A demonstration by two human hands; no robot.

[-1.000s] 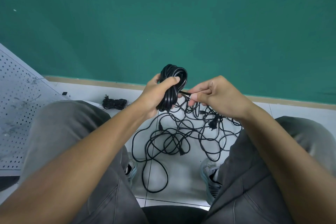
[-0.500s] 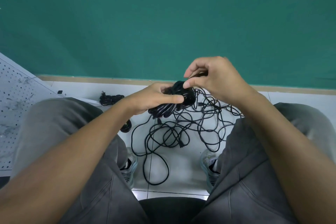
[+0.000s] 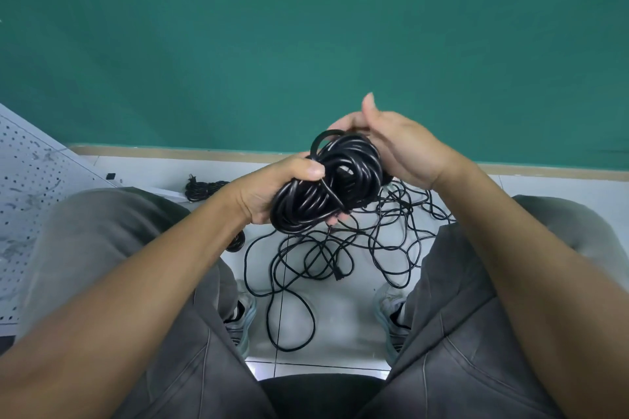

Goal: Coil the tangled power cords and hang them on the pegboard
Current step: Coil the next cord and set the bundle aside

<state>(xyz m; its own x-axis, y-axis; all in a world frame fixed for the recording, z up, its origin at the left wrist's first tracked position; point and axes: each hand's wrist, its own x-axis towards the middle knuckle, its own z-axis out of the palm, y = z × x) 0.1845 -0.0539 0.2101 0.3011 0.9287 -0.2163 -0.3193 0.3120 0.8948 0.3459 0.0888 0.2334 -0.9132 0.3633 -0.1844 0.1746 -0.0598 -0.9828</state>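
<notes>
The left grip (image 3: 272, 190) is clamped on the coiled black cord (image 3: 326, 184); the right grip (image 3: 401, 146), behind the coil, is pinched on its top loop.

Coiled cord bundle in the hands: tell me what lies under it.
Below the coiled cord bundle, loose tangled cords sprawl over the white tile floor between two shoes. The bundle and the left hand hide the tangle's upper part.

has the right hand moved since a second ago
Yes. The right hand has risen: it was below the tan baseboard strip, over the floor tangle, and now reaches above that strip at the top of the coiled cord.
</notes>
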